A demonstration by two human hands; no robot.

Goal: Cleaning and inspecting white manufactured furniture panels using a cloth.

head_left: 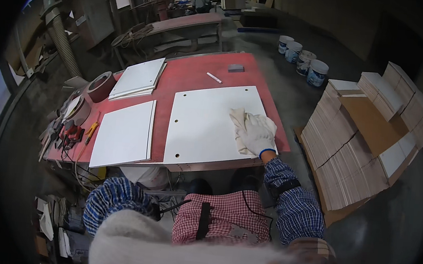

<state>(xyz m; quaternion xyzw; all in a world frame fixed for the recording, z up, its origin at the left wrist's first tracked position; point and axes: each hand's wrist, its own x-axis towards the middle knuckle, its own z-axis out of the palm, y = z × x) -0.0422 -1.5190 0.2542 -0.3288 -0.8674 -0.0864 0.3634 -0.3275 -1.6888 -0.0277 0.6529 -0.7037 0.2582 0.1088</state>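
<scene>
My right hand point(257, 134), in a white glove with a blue cuff, grips a cream cloth point(239, 127) and presses it onto a white panel point(212, 124). The cloth is bunched under the fingers near the panel's right edge. Small dark holes show near the panel's corners and left side. My left arm, in a blue checked sleeve point(112, 199), is bent at the lower left. A blurred whitish shape fills the bottom of the picture beside it; whether it includes my left hand I cannot make out.
On the red-topped table point(269, 102) lie another white panel point(125, 134), a panel stack point(138, 78), a white marker point(214, 77), a grey block point(235, 68), tape rolls point(101, 86) and tools point(72, 133). Tall board stacks point(346, 149) stand at right. Several buckets point(318, 73) stand beyond.
</scene>
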